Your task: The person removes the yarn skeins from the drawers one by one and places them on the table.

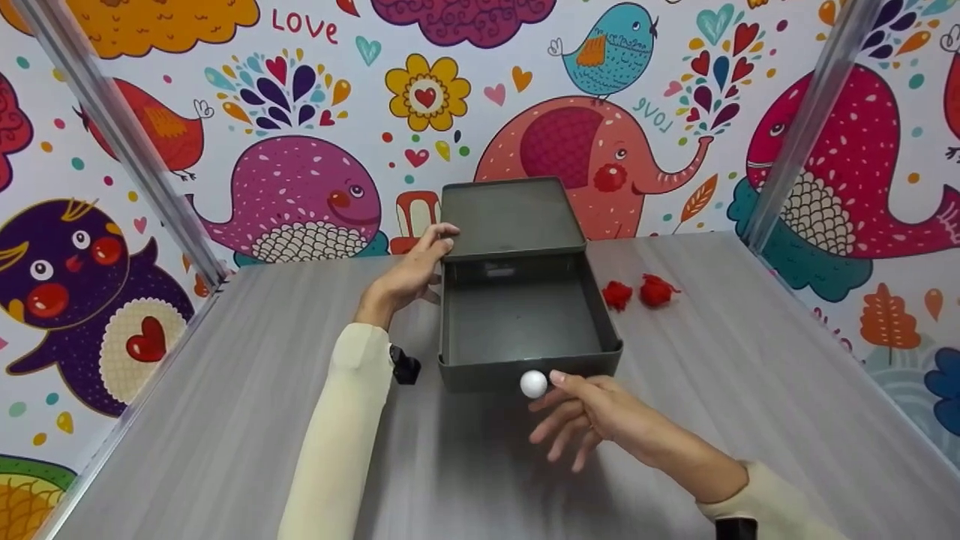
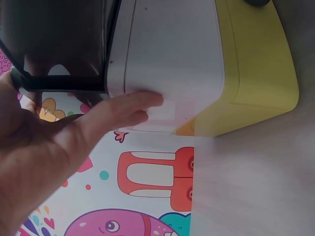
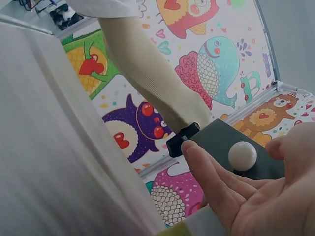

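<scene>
From my far place I see, nearest, the right hand [image 1: 600,416], fingers loosely spread, grasping nothing; whether its thumb touches the white knob [image 1: 533,384], I cannot tell. This knob is on the front of the pulled-out dark drawer [image 1: 521,322]. The left hand [image 1: 409,274] rests extended fingers along the cabinet [image 2: 172,54], without clasping. Two red objects [image 1: 657,291] lie to the right, before the patterned wall [image 1: 337,90].
</scene>
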Demonstrator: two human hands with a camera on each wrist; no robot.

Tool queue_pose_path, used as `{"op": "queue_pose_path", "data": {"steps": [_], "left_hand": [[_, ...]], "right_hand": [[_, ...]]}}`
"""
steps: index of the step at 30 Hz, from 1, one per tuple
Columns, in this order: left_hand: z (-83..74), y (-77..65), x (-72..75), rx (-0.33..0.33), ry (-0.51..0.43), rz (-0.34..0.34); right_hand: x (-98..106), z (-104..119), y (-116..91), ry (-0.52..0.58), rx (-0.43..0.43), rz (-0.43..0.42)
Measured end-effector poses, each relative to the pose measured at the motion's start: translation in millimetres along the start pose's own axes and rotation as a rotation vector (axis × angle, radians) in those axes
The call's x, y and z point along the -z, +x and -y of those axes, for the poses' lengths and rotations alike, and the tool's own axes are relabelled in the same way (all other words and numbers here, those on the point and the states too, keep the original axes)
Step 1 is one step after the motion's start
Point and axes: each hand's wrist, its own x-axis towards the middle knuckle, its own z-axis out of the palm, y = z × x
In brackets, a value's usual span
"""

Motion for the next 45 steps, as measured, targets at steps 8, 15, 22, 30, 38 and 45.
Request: {"op": "queue_pose_path", "data": {"steps": [8, 15, 22, 30, 38, 45], "left_hand": [[0.0, -1.3, 1.0, -0.017, 0.011, 0.003], [-0.3, -2.0, 0.2, -0.010, -0.008, 0.004], [-1.9, -0.7, -1.6, 0.016, -0.018, -0.022], [-0.4, -0.6, -1.6, 0.009, -0.007, -0.013], [-1.8, -1.5, -1.7, 0.012, 0.010, -0.028], [-1.7, -1.0, -2.4, 0.014, -0.005, -0.018]], "right_hand": [[-7, 4, 7, 0.137, 0.023, 0.096], [-11, 2, 10, 0.199, 0.003, 0.070], [-13, 1, 12, 0.212, 0.018, 0.036], [-12, 0, 13, 0.210, 0.022, 0.014], [-12, 5, 20, 0.219, 0.010, 0.003], [-6, 8, 26, 0.233, 0.005, -0.002]]}}
